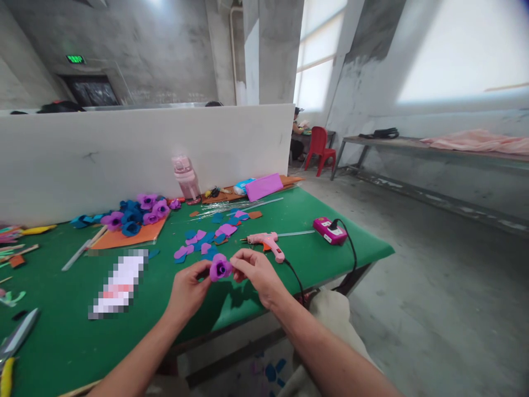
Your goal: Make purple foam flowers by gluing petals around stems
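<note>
A purple craft flower with a dark centre [220, 268] is held up over the near edge of the green table. On its left side, my left hand [190, 288] pinches it between thumb and fingers. From the right, my right hand [253, 271] grips a petal with thumb and forefinger. Just beyond my hands lie loose purple and blue petal pieces [226, 229]. A pink glue gun [266, 240] rests on the table past my right hand, its cord running down over the near edge.
Finished purple and blue flowers [131, 216] sit on an orange sheet [136, 238] at the left. A pink bottle [185, 177] stands by the white partition [231, 140]. A magenta power socket [329, 230] is at the right. Scissors [19, 336] lie at far left.
</note>
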`<state>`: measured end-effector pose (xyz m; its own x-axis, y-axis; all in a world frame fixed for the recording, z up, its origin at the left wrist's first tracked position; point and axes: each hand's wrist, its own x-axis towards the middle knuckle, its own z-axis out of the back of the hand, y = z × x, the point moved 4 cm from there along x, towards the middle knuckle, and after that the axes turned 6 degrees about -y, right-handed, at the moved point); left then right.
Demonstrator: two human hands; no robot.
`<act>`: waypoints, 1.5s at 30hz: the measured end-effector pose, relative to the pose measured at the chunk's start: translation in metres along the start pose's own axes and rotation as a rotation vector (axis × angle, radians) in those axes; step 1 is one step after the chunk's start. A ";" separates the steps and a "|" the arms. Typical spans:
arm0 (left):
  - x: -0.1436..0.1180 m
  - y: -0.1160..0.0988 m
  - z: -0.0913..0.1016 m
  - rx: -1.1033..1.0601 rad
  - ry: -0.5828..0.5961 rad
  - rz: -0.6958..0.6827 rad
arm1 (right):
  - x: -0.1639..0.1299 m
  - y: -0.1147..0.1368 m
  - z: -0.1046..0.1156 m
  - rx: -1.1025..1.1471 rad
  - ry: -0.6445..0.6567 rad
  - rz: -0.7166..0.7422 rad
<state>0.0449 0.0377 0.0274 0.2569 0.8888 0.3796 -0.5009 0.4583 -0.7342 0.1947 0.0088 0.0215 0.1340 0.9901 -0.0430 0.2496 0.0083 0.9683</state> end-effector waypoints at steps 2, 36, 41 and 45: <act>0.000 -0.001 0.000 0.007 0.005 0.009 | 0.000 0.003 0.001 0.003 -0.004 0.050; 0.002 0.001 -0.002 -0.029 0.025 0.134 | -0.001 -0.006 -0.001 0.038 -0.018 -0.043; 0.003 0.001 -0.001 -0.018 0.023 0.129 | 0.001 -0.010 0.001 0.021 -0.045 -0.047; 0.002 0.002 0.000 0.003 0.007 0.109 | 0.001 -0.011 0.001 0.027 -0.050 -0.058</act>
<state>0.0443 0.0408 0.0263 0.2062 0.9335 0.2933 -0.5290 0.3585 -0.7692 0.1931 0.0100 0.0104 0.1659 0.9798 -0.1120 0.2845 0.0612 0.9567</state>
